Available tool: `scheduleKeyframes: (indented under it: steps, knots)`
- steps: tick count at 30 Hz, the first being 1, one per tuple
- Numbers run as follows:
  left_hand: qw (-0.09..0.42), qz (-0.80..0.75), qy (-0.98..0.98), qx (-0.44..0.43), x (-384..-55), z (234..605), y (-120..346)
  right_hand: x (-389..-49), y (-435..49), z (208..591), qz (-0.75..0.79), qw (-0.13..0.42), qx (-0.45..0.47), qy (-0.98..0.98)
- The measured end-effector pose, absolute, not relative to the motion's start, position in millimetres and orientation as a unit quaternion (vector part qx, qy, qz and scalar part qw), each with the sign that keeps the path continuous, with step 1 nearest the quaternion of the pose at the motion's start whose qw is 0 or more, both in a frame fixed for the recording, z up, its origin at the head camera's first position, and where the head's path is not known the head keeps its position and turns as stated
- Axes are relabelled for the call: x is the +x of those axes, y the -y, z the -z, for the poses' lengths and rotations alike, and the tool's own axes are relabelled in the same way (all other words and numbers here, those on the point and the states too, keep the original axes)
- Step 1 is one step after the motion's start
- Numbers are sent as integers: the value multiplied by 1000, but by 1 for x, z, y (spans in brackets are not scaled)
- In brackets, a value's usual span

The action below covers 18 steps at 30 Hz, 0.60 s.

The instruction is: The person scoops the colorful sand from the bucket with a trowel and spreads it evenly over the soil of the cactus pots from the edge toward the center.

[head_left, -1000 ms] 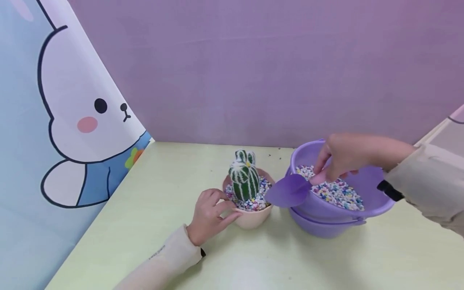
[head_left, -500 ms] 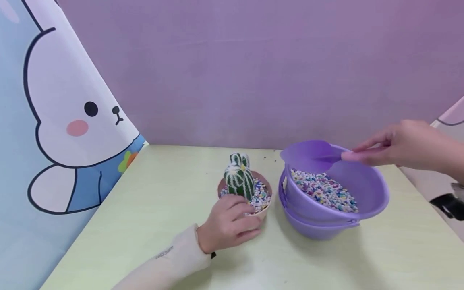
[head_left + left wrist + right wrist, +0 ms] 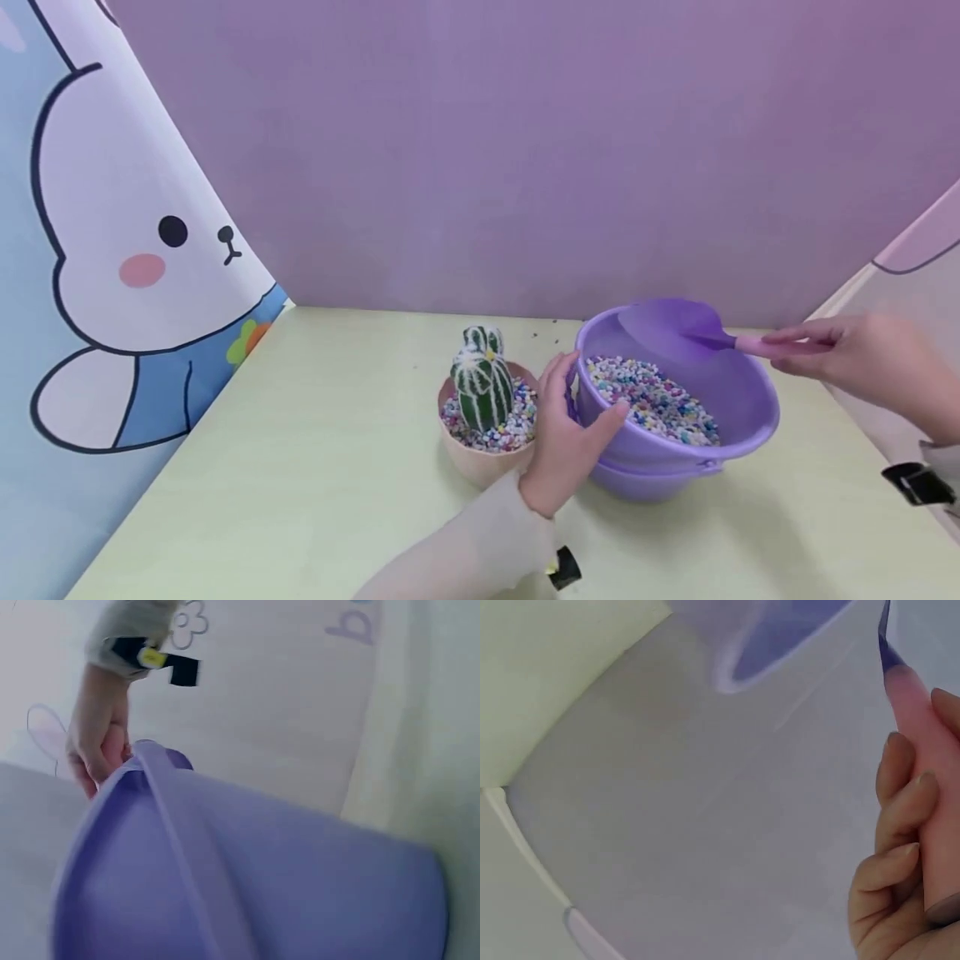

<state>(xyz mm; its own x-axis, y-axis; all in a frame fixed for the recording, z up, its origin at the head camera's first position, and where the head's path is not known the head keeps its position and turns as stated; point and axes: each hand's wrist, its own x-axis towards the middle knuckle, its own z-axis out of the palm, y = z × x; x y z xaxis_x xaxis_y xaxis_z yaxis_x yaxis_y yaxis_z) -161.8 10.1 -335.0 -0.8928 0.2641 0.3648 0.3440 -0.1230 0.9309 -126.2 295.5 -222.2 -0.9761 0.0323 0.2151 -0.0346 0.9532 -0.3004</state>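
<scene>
My right hand (image 3: 873,367) holds a small trowel by its pink handle (image 3: 930,772), fingers wrapped round it. The trowel's purple blade (image 3: 667,325) overlaps the far rim of a purple bucket (image 3: 738,408), with no beads visible on it. Small multicoloured beads (image 3: 652,400) fill the lower part of the bucket. At the bucket's left side my left hand (image 3: 566,442) grips the rim, thumb towards the front and fingers along the outside. Just left of that hand, a round cactus (image 3: 482,387) stands in a beige pot (image 3: 476,462) among similar beads.
Pale yellow-green tabletop (image 3: 337,467) lies under everything. A purple backdrop (image 3: 465,167) rises behind, with a rabbit-printed panel (image 3: 112,183) on the left. A few dark specks (image 3: 545,337) lie behind the pot.
My left hand has gone from the pot's rim to the bucket's left side. My right hand drew the trowel rightward from beside the pot to over the bucket. The head view has shifted slightly.
</scene>
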Motion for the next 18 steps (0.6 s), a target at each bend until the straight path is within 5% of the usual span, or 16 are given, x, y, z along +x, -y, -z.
scheduleKeyframes:
  steps: [11, 18]
  knots:
    - [-22, 752, 640, -157, -163, 368, -27, -135, -299, 260, -126, 127, 35, 983]
    - [-44, 748, 637, -185, -166, 360, -29, -136, -295, 257, -62, 131, 30, 989]
